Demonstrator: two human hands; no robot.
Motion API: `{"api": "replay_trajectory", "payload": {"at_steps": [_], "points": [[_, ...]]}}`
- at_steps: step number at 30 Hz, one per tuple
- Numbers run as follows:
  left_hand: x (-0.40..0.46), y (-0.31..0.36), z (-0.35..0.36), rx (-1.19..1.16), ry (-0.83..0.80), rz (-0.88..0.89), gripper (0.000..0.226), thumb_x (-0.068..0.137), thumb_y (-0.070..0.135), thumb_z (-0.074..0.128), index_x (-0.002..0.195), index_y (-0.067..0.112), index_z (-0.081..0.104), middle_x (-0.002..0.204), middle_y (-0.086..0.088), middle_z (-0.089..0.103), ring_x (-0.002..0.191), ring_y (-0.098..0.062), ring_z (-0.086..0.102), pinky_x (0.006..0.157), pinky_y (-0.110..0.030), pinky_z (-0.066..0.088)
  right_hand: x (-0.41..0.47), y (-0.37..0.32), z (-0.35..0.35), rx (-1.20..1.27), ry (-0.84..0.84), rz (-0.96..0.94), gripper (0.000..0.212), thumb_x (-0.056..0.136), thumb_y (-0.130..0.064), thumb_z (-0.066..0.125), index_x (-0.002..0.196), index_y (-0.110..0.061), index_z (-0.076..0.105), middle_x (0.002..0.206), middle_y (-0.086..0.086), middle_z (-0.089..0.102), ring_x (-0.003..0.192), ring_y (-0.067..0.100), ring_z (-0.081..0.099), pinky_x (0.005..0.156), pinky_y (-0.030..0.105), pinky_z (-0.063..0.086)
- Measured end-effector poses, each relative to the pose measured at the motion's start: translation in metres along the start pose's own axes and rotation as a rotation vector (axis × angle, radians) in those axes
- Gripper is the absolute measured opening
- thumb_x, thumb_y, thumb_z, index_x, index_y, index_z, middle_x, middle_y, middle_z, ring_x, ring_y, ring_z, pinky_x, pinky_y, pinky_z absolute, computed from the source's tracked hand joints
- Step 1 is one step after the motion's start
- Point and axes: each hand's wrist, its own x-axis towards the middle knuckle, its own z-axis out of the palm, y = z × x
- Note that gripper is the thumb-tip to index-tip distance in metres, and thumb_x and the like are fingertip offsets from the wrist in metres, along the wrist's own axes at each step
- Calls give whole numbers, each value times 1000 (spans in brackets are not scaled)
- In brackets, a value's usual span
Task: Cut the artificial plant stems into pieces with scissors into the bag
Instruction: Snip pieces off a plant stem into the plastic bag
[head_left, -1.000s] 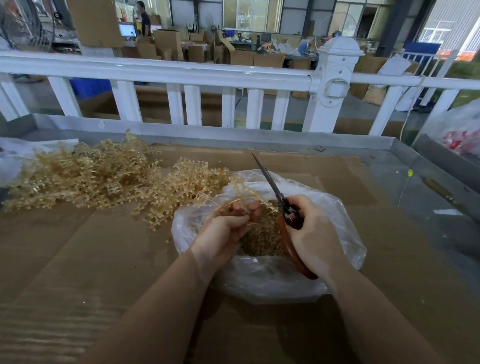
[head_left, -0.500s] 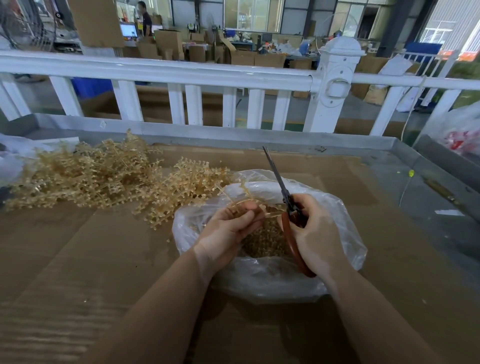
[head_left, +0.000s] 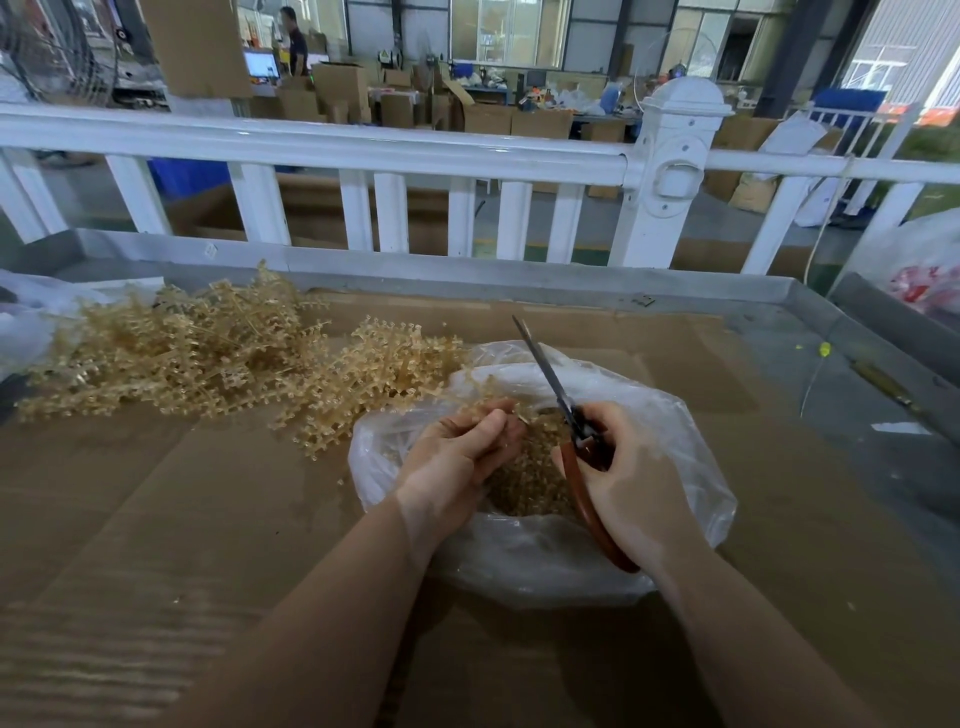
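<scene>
A clear plastic bag (head_left: 691, 447) lies open on the cardboard-covered table, with beige cut plant pieces (head_left: 524, 483) inside. My left hand (head_left: 457, 452) pinches a thin beige stem (head_left: 488, 387) over the bag's mouth. My right hand (head_left: 628, 478) grips scissors (head_left: 550, 384) with red-brown handles; the blades are together and point up and away to the left, just right of the stem. A pile of uncut beige artificial plant stems (head_left: 208, 353) lies to the left of the bag.
Brown cardboard (head_left: 156, 545) covers the metal table, whose raised rim (head_left: 467, 275) runs along the far side. A white fence (head_left: 363, 150) stands behind it. Another plastic bag (head_left: 924, 270) sits at the far right, and white plastic (head_left: 21, 322) at the far left.
The scissor blades swung from pointing left to more upright, then tilted left again. My left hand shifted its grip on the stem slightly upward over the bag.
</scene>
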Motion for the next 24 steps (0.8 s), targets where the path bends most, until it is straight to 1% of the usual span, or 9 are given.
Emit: {"api": "replay_trajectory", "payload": {"at_steps": [3,5,7,8,10,13,17,24], "points": [[0,0,2,-14,15,9,16,93,1,51,97,0,66,84,-8,73,76,-13,72,69,-22,58,-6,1,2,-81,-32,-30,25,84,-27,70,106,-26,59,89,-17,62,83,-5,58,74,3,42],[-1,1,1,-51,10,-11,18,95,1,48,100,0,65,83,-9,74,76,-14,72,68,-22,58,-9,2,4,-107,-51,-34,29,84,-33,69,110,-26,58,94,-15,64,88,0,60,78,10,45],[-2,3,0,-72,13,-20,19,95,-1,47,97,0,66,81,-9,73,74,-14,72,63,-21,57,-11,2,5,-133,-48,-38,31,84,-35,68,111,-27,57,97,-13,64,92,4,60,82,21,49],[-2,3,0,-67,20,-18,19,94,-2,47,95,0,66,81,-9,73,73,-14,72,62,-21,57,-11,3,6,-147,-44,-44,31,84,-36,68,111,-27,56,97,-13,64,93,5,60,82,22,49],[-2,2,2,-56,43,-2,17,93,-3,50,91,0,66,78,-7,71,69,-14,71,61,-21,57,-12,3,7,-171,-43,-48,33,84,-38,68,113,-27,55,98,-12,63,93,5,59,82,22,49],[-2,2,4,-79,102,19,13,90,-5,53,82,1,61,78,-6,69,62,-12,68,58,-22,58,-12,6,8,-175,-42,-46,35,84,-40,67,114,-27,54,99,-11,62,94,5,57,83,23,48],[-1,2,3,-121,122,10,16,87,-9,54,77,3,58,75,-9,66,61,-14,68,58,-23,58,-12,7,7,-153,-32,-45,37,83,-42,66,114,-26,53,101,-11,61,96,5,56,86,24,48],[3,1,-1,-158,115,19,10,86,-6,56,88,2,60,67,-7,70,60,-12,68,62,-26,60,-14,7,6,-162,-40,-54,40,83,-45,64,116,-27,52,107,-11,59,99,4,54,88,22,46]]}}
